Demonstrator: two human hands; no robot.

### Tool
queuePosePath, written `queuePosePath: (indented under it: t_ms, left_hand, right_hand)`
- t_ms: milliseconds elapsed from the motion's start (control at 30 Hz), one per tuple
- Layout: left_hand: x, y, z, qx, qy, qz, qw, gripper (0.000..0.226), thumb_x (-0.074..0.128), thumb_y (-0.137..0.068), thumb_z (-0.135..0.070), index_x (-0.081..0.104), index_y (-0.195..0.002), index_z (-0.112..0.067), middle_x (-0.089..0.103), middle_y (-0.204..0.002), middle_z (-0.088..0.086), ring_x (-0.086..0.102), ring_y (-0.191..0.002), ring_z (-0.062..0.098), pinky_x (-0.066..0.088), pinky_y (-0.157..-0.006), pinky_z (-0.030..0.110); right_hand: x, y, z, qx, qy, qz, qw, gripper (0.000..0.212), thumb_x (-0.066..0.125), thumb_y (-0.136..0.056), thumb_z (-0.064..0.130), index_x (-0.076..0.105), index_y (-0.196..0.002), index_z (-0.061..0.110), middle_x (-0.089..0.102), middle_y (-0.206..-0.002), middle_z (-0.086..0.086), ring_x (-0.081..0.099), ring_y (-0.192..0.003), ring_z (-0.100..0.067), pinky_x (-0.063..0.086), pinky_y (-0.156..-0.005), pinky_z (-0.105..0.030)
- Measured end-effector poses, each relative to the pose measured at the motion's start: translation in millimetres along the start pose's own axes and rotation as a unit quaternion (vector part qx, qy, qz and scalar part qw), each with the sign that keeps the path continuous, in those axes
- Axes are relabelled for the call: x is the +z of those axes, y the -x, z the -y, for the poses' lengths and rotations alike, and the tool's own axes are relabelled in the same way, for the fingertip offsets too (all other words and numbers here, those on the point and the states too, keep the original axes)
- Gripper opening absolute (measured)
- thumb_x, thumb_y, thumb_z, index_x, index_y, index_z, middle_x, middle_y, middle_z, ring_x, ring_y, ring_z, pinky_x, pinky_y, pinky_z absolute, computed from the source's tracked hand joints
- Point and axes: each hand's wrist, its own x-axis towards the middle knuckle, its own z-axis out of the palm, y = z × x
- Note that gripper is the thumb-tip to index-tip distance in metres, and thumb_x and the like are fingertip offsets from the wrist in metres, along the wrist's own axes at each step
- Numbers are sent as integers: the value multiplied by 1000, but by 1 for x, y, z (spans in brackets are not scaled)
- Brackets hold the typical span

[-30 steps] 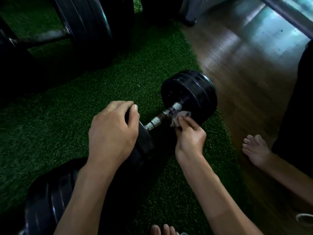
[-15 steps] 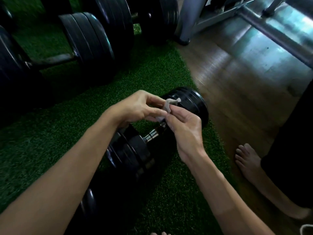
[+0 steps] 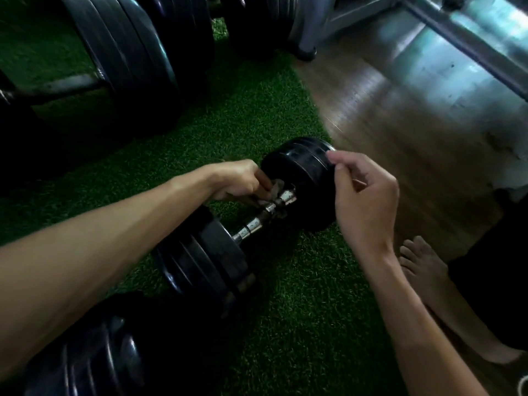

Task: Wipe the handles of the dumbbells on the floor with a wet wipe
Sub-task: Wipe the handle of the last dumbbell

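The wipe (image 3: 276,192) is lying bunched against the chrome handle (image 3: 265,214) of the dumbbell (image 3: 285,207), near its far plates (image 3: 300,170), a little above the frame's centre. The left hand (image 3: 237,181) is reaching in from 9 o'clock and pinching the wipe onto the bar with curled fingers. The right hand (image 3: 363,195) is hovering at 3 o'clock of the handle, just beside the far plates; its fingers are loosely curled, thumb and forefinger nearly meeting, and holding nothing that shows.

Judging by this, the wiping of this handle is under way at its far end. The next move is probably calling for the left hand to be sliding the wipe down the bar toward the near plates (image 3: 205,261) at 7 o'clock, with the right steadying the weight so it is not rolling on the turf (image 3: 300,324).

The underside of the handle is hidden, so how far the wipe is wrapping round cannot be told. More weights (image 3: 137,61) are lying at 11 o'clock, dim and partly cut off. A bare foot (image 3: 420,264) is resting at 4 o'clock.
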Motion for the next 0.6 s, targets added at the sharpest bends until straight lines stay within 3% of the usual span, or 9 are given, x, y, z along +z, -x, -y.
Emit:
queuePosePath:
  t_ms: [133, 233, 367, 600]
  left_hand:
    - [-5, 1, 4, 16, -12, 25, 999, 13, 67, -90, 0, 73, -88, -10, 70, -79, -2, 64, -66, 2, 50, -59, 13]
    - [-17, 7, 8, 17, -44, 44, 998, 12, 68, -91, -4, 75, -90, -13, 73, -83, -2, 65, -72, 3, 51, -64, 14]
    - [-3, 2, 6, 14, -19, 50, 998, 19, 63, -93, 0, 72, -83, -13, 67, -67, -9, 59, -58, -1, 46, -53, 11]
    - [-17, 9, 14, 0, -38, 84, 996, 19, 62, -93, 1, 73, -84, -11, 69, -70, -6, 62, -63, 2, 49, -59, 13]
  right_hand:
    - [7, 11, -16, -45, 54, 7, 997, 23, 59, -95, 6, 77, -106, 16, 70, -112, 4, 62, -111, -9, 51, -97, -30]
    - [11, 11, -23, -70, 74, 1, 995, 24, 60, -96, 7, 75, -113, 14, 67, -121, -1, 58, -119, -15, 45, -104, -27]
    - [20, 13, -32, -90, 83, 40, 992, 32, 55, -101, 9, 65, -131, 10, 56, -144, -6, 43, -142, -18, 36, -116, -41]
    - [21, 15, -45, -102, 34, 48, 993, 32, 53, -103, 9, 62, -133, 6, 51, -148, -8, 37, -146, -18, 33, -119, -38]
